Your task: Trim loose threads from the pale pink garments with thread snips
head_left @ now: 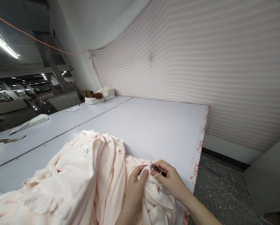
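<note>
Near the right side of the table, two hands work on a pale pink cloth. The left hand pinches the cloth's white edge with its thumb and finger. The right hand holds small dark snips, and the tip points at the left hand, close to the white edge. I cannot tell if the blades touch it.

The cloth lies on the table, under the hands. Just left of it is a big soft heap of pale pink clothes with little red marks. One has a small printed label by its white rim.

Far back on the table stand two stacks side by side. White sheets lie nearer, on the left. Behind the table hangs a striped sheet, pink and white.
</note>
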### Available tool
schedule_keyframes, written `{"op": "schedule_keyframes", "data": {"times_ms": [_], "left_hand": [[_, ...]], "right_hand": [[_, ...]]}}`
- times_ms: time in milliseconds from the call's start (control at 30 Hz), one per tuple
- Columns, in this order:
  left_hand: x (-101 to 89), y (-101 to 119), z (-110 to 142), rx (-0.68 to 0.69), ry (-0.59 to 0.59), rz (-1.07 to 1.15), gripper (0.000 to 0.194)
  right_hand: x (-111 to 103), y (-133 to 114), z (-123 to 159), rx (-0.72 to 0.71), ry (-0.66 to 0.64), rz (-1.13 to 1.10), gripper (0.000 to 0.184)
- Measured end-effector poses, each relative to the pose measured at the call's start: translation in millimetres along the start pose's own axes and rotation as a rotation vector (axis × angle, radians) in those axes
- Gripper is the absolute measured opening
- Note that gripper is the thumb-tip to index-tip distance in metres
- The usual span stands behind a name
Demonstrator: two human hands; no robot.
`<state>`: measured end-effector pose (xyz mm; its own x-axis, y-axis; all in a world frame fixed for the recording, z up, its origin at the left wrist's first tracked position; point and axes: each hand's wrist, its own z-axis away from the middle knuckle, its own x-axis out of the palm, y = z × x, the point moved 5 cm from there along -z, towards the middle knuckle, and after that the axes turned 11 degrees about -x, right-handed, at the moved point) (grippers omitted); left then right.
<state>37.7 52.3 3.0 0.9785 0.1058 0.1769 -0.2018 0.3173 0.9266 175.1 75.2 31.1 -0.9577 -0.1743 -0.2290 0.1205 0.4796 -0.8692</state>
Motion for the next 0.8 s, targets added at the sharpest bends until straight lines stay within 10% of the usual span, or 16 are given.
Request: {"op": "schedule_keyframes", "data": {"times_ms": [267,800], "left_hand": [[12.4,19.9,7.2,0.175,-0.101,-0.420,0.021],[5.5,6.4,2.4,0.033,-0.135,0.051,0.016]], "right_hand": [[4.2,0.1,3.4,-0.019,0.043,0.144,0.017],[-2.8,-1.7,8.8,0.060,-0.059,0.124,0.020]]}}
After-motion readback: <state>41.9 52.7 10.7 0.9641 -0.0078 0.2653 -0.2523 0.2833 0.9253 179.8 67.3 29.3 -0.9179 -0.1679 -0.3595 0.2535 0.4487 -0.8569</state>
